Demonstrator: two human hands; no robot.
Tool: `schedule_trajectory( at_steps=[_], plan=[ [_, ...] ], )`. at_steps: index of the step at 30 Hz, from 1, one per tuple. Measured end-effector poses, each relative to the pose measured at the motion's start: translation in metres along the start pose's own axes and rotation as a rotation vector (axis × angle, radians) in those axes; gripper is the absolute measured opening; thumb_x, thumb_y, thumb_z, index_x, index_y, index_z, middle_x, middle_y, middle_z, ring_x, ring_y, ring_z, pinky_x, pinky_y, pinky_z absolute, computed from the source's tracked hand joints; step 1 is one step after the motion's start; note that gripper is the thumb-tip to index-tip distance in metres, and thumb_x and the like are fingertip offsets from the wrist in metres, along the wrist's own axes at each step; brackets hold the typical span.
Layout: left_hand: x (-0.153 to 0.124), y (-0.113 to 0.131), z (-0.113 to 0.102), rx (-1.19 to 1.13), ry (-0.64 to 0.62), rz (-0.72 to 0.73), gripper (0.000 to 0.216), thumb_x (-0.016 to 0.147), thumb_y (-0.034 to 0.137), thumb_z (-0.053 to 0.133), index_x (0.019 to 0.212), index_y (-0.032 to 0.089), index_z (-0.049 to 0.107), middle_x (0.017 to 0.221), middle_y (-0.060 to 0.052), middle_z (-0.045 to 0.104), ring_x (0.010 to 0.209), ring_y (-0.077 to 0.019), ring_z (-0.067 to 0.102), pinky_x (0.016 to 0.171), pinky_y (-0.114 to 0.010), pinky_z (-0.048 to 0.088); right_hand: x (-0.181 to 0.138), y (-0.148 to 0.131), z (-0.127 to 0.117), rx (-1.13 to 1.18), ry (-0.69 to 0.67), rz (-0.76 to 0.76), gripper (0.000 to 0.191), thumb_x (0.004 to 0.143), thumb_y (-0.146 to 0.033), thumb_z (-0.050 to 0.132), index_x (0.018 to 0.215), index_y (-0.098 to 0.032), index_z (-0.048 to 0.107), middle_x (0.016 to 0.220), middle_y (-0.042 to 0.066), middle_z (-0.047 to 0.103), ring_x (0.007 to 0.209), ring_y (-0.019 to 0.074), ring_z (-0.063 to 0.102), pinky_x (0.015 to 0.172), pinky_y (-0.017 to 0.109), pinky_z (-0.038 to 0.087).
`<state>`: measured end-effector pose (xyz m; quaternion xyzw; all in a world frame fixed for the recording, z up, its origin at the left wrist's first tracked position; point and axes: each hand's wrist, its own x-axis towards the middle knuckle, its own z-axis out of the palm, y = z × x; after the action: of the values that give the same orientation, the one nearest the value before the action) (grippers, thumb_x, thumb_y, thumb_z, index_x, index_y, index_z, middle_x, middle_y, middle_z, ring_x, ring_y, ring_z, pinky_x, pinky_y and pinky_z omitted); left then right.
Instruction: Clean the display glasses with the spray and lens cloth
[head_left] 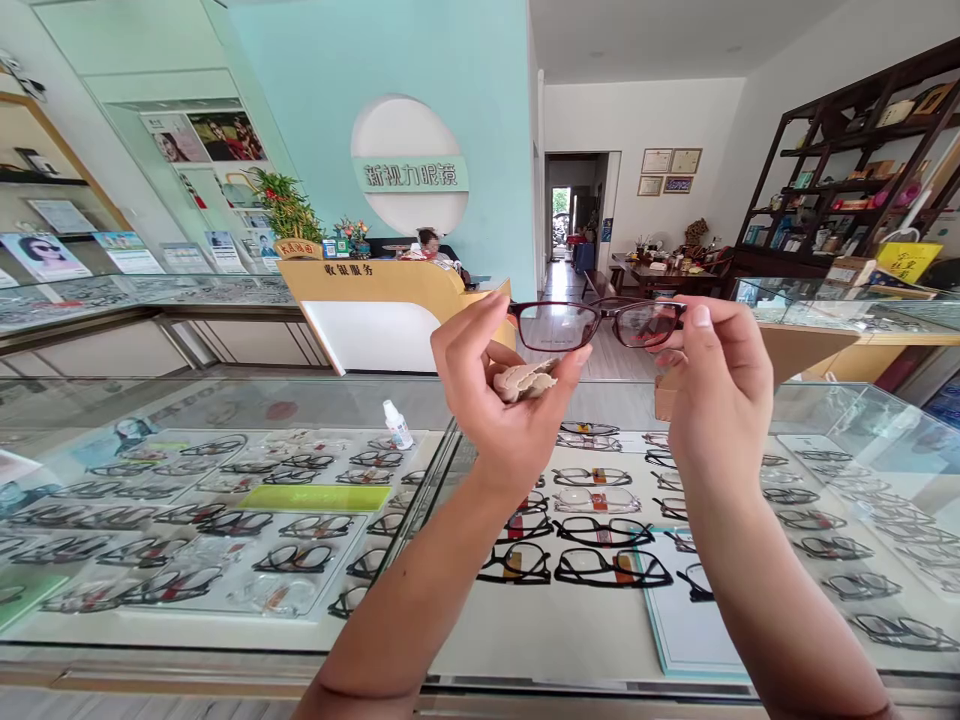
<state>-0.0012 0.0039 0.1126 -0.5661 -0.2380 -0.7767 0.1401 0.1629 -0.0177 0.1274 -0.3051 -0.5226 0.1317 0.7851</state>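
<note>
- Pinching grip, right hand (716, 400): thumb and forefinger press one end of the dark-red glasses (601, 318), between two and three o'clock from the view's centre.
- Left hand (491, 415): fingers and thumb hold the other end, a pale crumpled cloth (523, 381) tucked in the palm.
- Small white bottle (398, 426): on the glass counter (562, 635), at eight o'clock from the glasses.
</note>
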Motion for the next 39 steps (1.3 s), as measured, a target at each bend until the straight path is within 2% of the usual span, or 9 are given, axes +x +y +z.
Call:
schedule_trajectory(
  at_steps=[6, 12, 16, 20, 26, 33, 36, 39],
  plan=[
    [0.000, 0.005, 0.000, 0.128, 0.006, 0.054, 0.066, 0.089, 0.047, 0.086, 0.146, 0.032, 0.056, 0.139, -0.012, 0.064, 0.083, -0.0165, 0.065, 0.059, -0.033, 0.055, 0.004, 0.006, 0.000, 0.045, -0.019, 0.060, 0.030, 0.104, -0.057, 0.067, 0.104, -0.026, 0.070, 0.094, 0.003, 0.069, 0.082, 0.0187, 0.066, 0.071, 0.034, 0.052],
    [0.001, 0.002, 0.002, 0.093, 0.000, 0.109, 0.062, 0.093, 0.049, 0.082, 0.146, 0.030, 0.054, 0.143, -0.013, 0.064, 0.106, -0.0218, 0.071, 0.060, -0.030, 0.057, 0.002, 0.005, 0.003, 0.101, 0.039, 0.014, 0.025, 0.102, -0.051, 0.070, 0.104, -0.026, 0.068, 0.099, 0.003, 0.070, 0.079, 0.0175, 0.064, 0.075, 0.037, 0.054],
    [0.002, -0.001, 0.002, 0.064, -0.017, 0.073, 0.065, 0.094, 0.054, 0.080, 0.147, 0.029, 0.053, 0.147, -0.015, 0.063, 0.118, -0.0247, 0.070, 0.065, -0.030, 0.059, 0.001, 0.002, 0.005, 0.035, 0.056, -0.019, 0.025, 0.103, -0.051, 0.067, 0.104, -0.026, 0.067, 0.098, 0.003, 0.070, 0.074, 0.0172, 0.063, 0.071, 0.037, 0.053],
    [0.002, -0.002, 0.003, -0.025, -0.025, 0.034, 0.063, 0.093, 0.053, 0.082, 0.146, 0.031, 0.054, 0.149, -0.013, 0.063, 0.097, -0.0188, 0.072, 0.066, -0.031, 0.058, 0.000, 0.000, 0.005, 0.034, 0.060, -0.034, 0.022, 0.104, -0.048, 0.066, 0.103, -0.027, 0.066, 0.099, 0.003, 0.071, 0.071, 0.0165, 0.061, 0.069, 0.036, 0.054],
    [0.000, -0.004, 0.004, -0.005, -0.044, -0.014, 0.064, 0.094, 0.052, 0.082, 0.147, 0.033, 0.053, 0.151, -0.013, 0.063, 0.073, -0.0114, 0.062, 0.063, -0.032, 0.057, -0.002, -0.003, 0.006, 0.064, 0.064, -0.025, 0.019, 0.105, -0.046, 0.066, 0.104, -0.027, 0.065, 0.098, 0.003, 0.070, 0.067, 0.0157, 0.058, 0.067, 0.035, 0.053],
    [-0.002, -0.006, 0.004, 0.007, -0.060, -0.046, 0.065, 0.094, 0.052, 0.082, 0.150, 0.035, 0.052, 0.152, -0.011, 0.064, 0.069, -0.0091, 0.061, 0.063, -0.030, 0.058, -0.001, -0.006, 0.006, 0.192, 0.044, -0.015, 0.017, 0.103, -0.043, 0.071, 0.098, -0.027, 0.069, 0.079, -0.001, 0.063, 0.061, 0.0146, 0.054, 0.060, 0.033, 0.046],
    [-0.002, -0.006, 0.004, 0.006, -0.079, -0.068, 0.065, 0.095, 0.051, 0.081, 0.151, 0.036, 0.051, 0.153, -0.011, 0.064, 0.071, -0.0099, 0.063, 0.065, -0.031, 0.059, 0.000, -0.008, 0.004, 0.192, 0.021, 0.014, 0.021, 0.103, -0.046, 0.070, 0.097, -0.026, 0.066, 0.080, -0.002, 0.063, 0.059, 0.0130, 0.052, 0.057, 0.031, 0.044],
    [-0.003, -0.004, 0.005, 0.012, -0.091, -0.083, 0.065, 0.097, 0.052, 0.079, 0.152, 0.037, 0.050, 0.153, -0.012, 0.063, 0.075, -0.0113, 0.066, 0.065, -0.030, 0.059, 0.001, -0.010, 0.004, 0.171, -0.008, 0.039, 0.025, 0.102, -0.051, 0.068, 0.097, -0.028, 0.063, 0.073, -0.004, 0.057, 0.055, 0.0125, 0.047, 0.055, 0.031, 0.041]
  ],
)
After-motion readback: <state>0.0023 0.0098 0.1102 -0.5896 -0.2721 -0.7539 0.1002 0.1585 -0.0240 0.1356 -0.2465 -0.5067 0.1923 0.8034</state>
